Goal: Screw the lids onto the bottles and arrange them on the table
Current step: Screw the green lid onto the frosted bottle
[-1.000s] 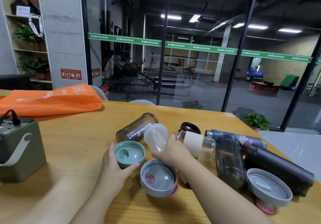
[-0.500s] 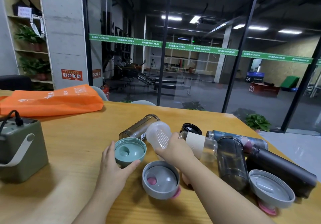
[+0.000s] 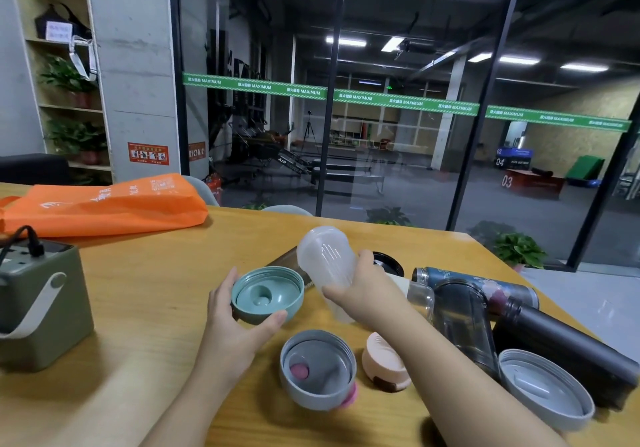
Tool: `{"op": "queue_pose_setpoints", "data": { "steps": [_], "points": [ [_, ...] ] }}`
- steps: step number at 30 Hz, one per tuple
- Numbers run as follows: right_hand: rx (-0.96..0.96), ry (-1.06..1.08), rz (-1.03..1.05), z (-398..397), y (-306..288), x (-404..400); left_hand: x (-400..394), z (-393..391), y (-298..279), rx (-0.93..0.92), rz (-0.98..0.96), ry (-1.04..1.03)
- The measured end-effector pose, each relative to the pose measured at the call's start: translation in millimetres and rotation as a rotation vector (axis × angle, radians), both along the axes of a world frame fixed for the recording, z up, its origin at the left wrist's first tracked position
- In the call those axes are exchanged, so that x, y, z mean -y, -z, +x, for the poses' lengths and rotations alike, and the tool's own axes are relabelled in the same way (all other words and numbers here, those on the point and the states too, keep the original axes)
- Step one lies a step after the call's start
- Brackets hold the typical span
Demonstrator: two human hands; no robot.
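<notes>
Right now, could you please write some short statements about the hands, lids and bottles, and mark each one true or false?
1. The left hand holds the teal lid. True.
2. The right hand holds a black bottle. False: it holds the frosted clear bottle.
3. The teal lid is already screwed onto a bottle. False: it is apart, open side up.
4. The grey lid lies on the table, untouched. True.

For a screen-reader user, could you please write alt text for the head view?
The left hand holds a teal lid and the right hand a frosted clear bottle, above a wooden table with lidless bottles lying on their sides and loose grey lids.
</notes>
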State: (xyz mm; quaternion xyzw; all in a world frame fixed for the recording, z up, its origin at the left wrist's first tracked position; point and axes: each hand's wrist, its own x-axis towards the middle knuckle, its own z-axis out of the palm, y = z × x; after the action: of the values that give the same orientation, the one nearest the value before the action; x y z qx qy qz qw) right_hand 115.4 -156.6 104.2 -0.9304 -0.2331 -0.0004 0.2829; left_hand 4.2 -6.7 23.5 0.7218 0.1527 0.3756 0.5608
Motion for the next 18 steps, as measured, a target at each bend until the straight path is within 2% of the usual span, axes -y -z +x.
{"op": "queue_pose_setpoints", "data": {
  "steps": [4,11,15,18],
  "points": [
    [-0.022,-0.015,0.076,8.8,-14.6,16.5,-1.6,8.0,-9.9,0.031,-0.046,0.076],
    [-0.225,-0.055,0.290,42.9,-37.7,52.5,-5.4,31.7,-35.0,0.169,-0.146,0.254],
    [-0.390,-0.116,0.438,57.4,-52.8,72.6,-6.1,50.1,-54.3,0.161,-0.240,0.382],
    [-0.436,-0.153,0.484,66.9,-60.3,84.1,-4.6,70.4,-70.4,0.161,-0.309,0.411]
  ]
}}
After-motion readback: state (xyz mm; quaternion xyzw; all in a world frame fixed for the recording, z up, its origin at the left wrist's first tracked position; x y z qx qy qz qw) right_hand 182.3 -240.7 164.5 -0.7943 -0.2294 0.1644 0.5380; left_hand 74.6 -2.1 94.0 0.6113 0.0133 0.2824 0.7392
